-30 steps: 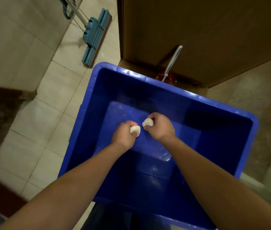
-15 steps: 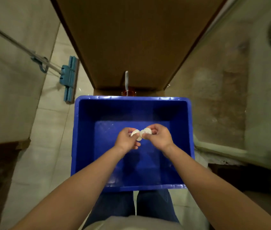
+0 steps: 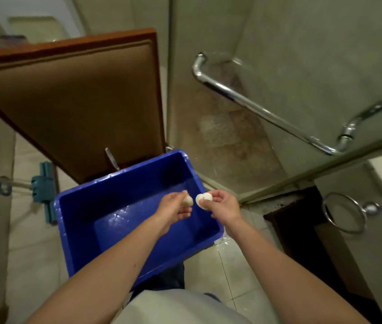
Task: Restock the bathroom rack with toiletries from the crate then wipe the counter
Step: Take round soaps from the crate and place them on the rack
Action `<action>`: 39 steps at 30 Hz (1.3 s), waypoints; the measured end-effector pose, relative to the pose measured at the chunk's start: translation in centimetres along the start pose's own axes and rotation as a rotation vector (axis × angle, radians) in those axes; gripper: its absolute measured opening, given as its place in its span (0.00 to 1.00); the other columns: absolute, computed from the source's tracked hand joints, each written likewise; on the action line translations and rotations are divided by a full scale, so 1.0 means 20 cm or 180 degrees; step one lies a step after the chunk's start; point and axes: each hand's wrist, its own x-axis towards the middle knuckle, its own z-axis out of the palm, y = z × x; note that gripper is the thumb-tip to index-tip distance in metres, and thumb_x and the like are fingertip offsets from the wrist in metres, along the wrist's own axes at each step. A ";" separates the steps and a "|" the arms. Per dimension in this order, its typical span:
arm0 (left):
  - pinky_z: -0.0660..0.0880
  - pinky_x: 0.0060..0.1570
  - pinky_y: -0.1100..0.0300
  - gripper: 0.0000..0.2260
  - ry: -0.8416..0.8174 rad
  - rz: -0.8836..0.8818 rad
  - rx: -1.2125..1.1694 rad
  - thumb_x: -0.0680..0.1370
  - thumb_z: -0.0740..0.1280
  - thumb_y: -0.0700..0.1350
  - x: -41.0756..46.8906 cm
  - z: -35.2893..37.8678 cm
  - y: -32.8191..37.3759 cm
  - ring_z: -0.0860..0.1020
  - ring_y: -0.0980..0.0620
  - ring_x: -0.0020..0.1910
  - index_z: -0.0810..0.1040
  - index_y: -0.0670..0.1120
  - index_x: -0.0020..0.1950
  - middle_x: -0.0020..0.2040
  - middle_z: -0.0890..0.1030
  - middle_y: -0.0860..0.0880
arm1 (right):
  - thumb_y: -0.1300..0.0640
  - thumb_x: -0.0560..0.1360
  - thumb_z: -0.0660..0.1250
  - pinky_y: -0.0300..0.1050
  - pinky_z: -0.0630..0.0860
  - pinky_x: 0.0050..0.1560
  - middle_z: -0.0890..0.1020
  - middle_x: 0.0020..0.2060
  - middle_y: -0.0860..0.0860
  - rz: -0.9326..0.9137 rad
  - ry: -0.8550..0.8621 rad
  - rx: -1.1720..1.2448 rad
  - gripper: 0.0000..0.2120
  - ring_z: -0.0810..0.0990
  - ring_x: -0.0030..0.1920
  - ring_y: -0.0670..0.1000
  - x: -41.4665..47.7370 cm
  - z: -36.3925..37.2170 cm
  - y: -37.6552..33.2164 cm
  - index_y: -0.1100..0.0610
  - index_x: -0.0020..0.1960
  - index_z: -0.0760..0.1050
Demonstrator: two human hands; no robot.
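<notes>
One blue crate — left hand pinches one white puck, right hand pinches a second puck, maybe two stacked.

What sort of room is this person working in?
Most likely a bathroom: a glass shower door with a long chrome handle, a towel ring lower right, and a pale tiled floor with a mop resting on it.

Bare forearms, pale shirt, dark blue trousers
</notes>
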 end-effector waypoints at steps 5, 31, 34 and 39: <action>0.77 0.34 0.62 0.09 -0.0378 0.0013 0.0498 0.78 0.66 0.38 -0.16 0.28 -0.12 0.79 0.52 0.40 0.80 0.42 0.58 0.45 0.82 0.46 | 0.62 0.74 0.72 0.39 0.74 0.36 0.84 0.42 0.51 0.0078 0.0477 0.0582 0.08 0.81 0.39 0.48 -0.23 -0.30 0.14 0.57 0.51 0.77; 0.77 0.35 0.65 0.13 -0.2385 0.1367 0.2098 0.72 0.73 0.35 -1.03 1.78 -0.66 0.81 0.53 0.40 0.81 0.45 0.55 0.47 0.83 0.44 | 0.60 0.74 0.72 0.38 0.72 0.37 0.84 0.45 0.49 -0.0667 0.2454 0.2048 0.07 0.82 0.41 0.46 -1.36 -1.69 0.85 0.55 0.51 0.79; 0.78 0.36 0.64 0.12 -0.2611 0.1384 0.2217 0.73 0.73 0.35 -1.12 1.96 -0.72 0.81 0.53 0.42 0.81 0.45 0.54 0.48 0.82 0.45 | 0.60 0.73 0.72 0.36 0.73 0.36 0.84 0.44 0.49 -0.0717 0.2695 0.2147 0.06 0.82 0.40 0.46 -1.46 -1.82 0.91 0.55 0.50 0.79; 0.78 0.36 0.64 0.11 -0.2974 0.1426 0.2368 0.74 0.72 0.35 -1.26 2.23 -0.82 0.80 0.53 0.43 0.80 0.45 0.54 0.49 0.81 0.44 | 0.60 0.72 0.74 0.36 0.74 0.35 0.85 0.44 0.50 -0.0774 0.3072 0.2269 0.09 0.82 0.37 0.45 -1.63 -2.03 1.01 0.56 0.51 0.79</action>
